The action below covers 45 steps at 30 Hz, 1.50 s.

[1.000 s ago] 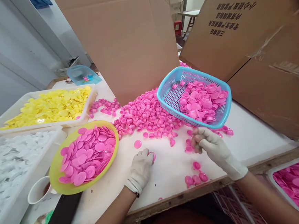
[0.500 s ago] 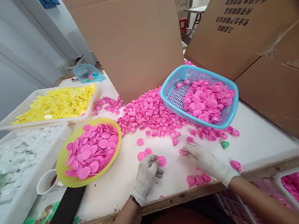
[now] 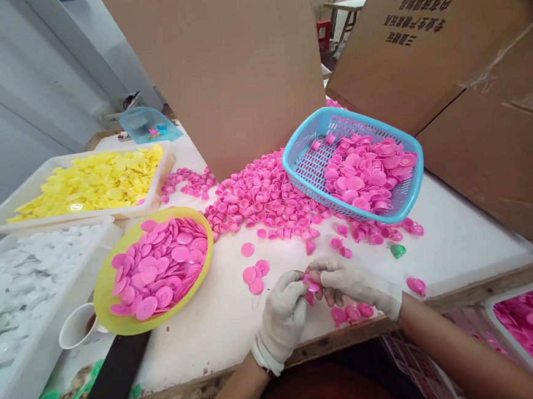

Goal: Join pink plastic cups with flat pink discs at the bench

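My left hand [image 3: 284, 312], in a white glove with bare fingertips, pinches a small pink toy saucer [image 3: 312, 284]. My right hand [image 3: 349, 282], gloved the same way, meets it from the right with its fingers closed. The small pink toy cup in my right fingers is mostly hidden at the join. Left of my hands lie several loose pink saucers [image 3: 250, 275]. Close below my right hand sit several pink cup-and-saucer pieces [image 3: 352, 313] near the table edge.
A heap of pink cups [image 3: 266, 193] spreads before a cardboard box [image 3: 238, 72]. Behind right stands a blue basket [image 3: 309, 187] of pink pieces; at left, a yellow bowl [image 3: 104, 298] of saucers, a white mug [image 3: 73, 328], and trays of yellow and white pieces.
My left hand has moved right with the saucer and my right hand slightly left with the cup. The two hands now meet, bringing the pink pieces together.
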{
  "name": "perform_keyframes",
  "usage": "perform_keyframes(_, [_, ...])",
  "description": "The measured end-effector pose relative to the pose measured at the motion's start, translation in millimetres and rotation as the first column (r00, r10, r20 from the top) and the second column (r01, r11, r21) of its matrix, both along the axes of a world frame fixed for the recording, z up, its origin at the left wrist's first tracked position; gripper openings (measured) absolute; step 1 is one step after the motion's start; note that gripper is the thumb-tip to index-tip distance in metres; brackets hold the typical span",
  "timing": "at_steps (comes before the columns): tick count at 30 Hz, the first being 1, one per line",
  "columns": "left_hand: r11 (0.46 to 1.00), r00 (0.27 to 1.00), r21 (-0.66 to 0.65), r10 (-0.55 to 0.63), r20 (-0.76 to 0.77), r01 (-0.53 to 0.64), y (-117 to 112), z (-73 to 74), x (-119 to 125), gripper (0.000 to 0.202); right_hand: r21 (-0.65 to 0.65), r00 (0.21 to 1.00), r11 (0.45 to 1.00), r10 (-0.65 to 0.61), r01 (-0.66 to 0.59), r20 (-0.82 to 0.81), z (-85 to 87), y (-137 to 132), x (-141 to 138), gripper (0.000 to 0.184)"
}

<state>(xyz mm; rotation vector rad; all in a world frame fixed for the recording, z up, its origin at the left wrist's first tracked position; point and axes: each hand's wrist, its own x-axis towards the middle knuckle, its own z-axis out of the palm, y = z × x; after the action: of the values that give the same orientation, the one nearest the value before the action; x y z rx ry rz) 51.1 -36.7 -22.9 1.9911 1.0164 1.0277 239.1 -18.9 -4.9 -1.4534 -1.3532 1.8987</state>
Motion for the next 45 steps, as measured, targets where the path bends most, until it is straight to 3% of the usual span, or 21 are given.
perform_keyframes(2, [0.998, 0.999, -0.048, 0.033, -0.019, -0.034, 1, 0.7, 4, 0.025, 0.001, 0.997, 0.999, -0.035, 0.035, -0.064, 0.9, -3, 0, 0.018])
perform_keyframes(4, [0.960, 0.991, -0.248, 0.119, -0.063, -0.131, 2, -0.4, 5, 0.021, 0.010, 0.995, 0.995, -0.095, 0.095, 0.001, -5.0, -6, -3, 0.014])
perform_keyframes(5, [0.903, 0.986, -0.398, 0.139, -0.088, -0.162, 3, -1.5, 4, 0.019, 0.000, 0.992, 0.994, -0.112, 0.112, 0.056, -9.3, -8, -6, 0.011])
perform_keyframes(7, [0.711, 0.990, -0.688, 0.105, -0.099, -0.144, 2, -4.5, 3, 0.019, -0.027, 0.982, 0.994, -0.098, 0.104, 0.164, -18.1, -13, -13, 0.004])
perform_keyframes(9, [0.523, 0.996, -0.849, 0.064, -0.054, -0.080, 0, -8.0, 3, 0.020, -0.018, 0.969, 0.999, -0.036, 0.042, 0.246, -25.1, -19, -20, 0.002])
perform_keyframes(11, [0.438, 0.997, -0.898, 0.076, -0.019, -0.050, -1, -11.4, 5, 0.021, 0.009, 0.950, 1.000, 0.015, -0.019, 0.311, -30.0, -23, -25, 0.004])
perform_keyframes(17, [0.337, 0.987, -0.941, 0.151, 0.054, 0.000, -1, -18.9, 9, 0.022, -0.134, 0.971, 0.991, 0.054, -0.023, 0.235, -37.6, -22, -29, 0.008])
perform_keyframes(22, [0.366, 0.994, -0.929, 0.106, -0.022, -0.060, 5, -22.2, 9, 0.015, -0.282, 0.971, 0.959, 0.072, -0.004, 0.228, -33.4, -9, -35, 0.012])
perform_keyframes(29, [0.363, 1.000, -0.932, 0.019, -0.014, -0.020, 12, -23.3, 5, 0.016, -0.394, 0.983, 0.909, 0.175, -0.138, 0.060, -28.4, 8, -23, 0.010])
perform_keyframes(35, [0.348, 0.998, -0.935, 0.047, -0.051, -0.064, 13, -23.4, 10, 0.018, -0.288, 0.968, 0.958, 0.088, -0.018, 0.233, -41.1, 0, -33, 0.007])
perform_keyframes(38, [0.373, 0.996, -0.923, 0.032, -0.088, -0.093, 10, -21.2, 12, 0.016, -0.202, 0.960, 0.979, 0.056, 0.001, 0.276, -49.7, -6, -38, 0.006])
perform_keyframes(40, [0.447, 0.992, -0.888, -0.021, -0.127, -0.104, 8, -17.9, 8, 0.013, -0.133, 0.961, 0.991, 0.024, 0.013, 0.275, -51.4, -9, -39, 0.007])
perform_keyframes(43, [0.729, 0.967, -0.676, -0.074, -0.242, -0.113, 13, -9.2, -7, 0.014, -0.052, 0.971, 0.998, -0.009, 0.022, 0.238, -39.9, -8, -33, 0.006])
perform_keyframes(45, [0.884, 0.941, -0.439, 0.000, -0.338, -0.158, 26, -1.7, -22, 0.016, 0.037, 0.978, 0.993, -0.112, 0.108, 0.176, -23.1, -4, -23, 0.004])
